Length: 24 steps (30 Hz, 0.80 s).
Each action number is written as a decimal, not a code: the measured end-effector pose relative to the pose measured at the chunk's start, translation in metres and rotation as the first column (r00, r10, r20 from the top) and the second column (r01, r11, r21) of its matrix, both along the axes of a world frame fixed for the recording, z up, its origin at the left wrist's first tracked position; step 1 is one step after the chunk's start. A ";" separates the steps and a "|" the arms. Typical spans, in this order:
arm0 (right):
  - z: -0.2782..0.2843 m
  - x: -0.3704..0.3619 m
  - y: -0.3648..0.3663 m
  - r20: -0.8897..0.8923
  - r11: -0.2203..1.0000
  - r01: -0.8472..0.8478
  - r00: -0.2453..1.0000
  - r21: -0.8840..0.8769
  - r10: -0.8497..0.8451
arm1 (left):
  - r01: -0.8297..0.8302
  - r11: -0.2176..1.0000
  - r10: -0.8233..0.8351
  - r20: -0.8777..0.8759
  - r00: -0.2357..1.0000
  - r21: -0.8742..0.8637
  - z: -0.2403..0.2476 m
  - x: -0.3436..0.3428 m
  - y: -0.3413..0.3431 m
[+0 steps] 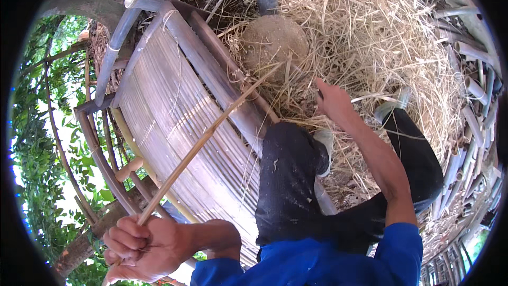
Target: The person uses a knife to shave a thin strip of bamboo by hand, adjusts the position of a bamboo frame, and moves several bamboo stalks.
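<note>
Head view: the left hand [143, 246], lower left, is clamped around a long strip [209, 131] slanting to upper centre, whose edge could cut it if the grip slipped; the right hand [336, 105] curls, grip unclear.

Head cam — fisheye, facing dn.

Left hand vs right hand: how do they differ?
Left hand is closed around the strip; right hand is apart from it, with a small dark thing at its fingers, too hidden to name.
Left hand is at the picture's lower left; right hand is over the straw, near the stump.
Shared: both bare.
</note>
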State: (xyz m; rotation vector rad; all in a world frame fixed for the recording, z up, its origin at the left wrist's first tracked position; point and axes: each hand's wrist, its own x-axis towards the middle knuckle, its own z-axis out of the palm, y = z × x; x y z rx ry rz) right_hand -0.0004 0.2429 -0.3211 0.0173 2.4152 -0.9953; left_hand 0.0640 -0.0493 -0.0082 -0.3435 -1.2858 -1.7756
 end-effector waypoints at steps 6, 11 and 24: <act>0.061 0.037 -0.046 -0.497 0.966 -0.193 0.863 -0.172 0.084 | -0.042 0.997 0.043 0.008 0.999 -0.060 0.002 0.002 -0.023; 0.059 0.028 -0.051 -0.556 0.956 -0.242 0.824 -0.168 0.110 | -0.036 0.995 0.038 0.014 0.999 -0.089 0.007 0.002 -0.032; -0.060 0.022 0.016 -0.229 0.992 -0.003 0.973 0.130 0.033 | -0.141 0.990 0.142 0.022 0.990 -0.028 0.004 -0.004 -0.046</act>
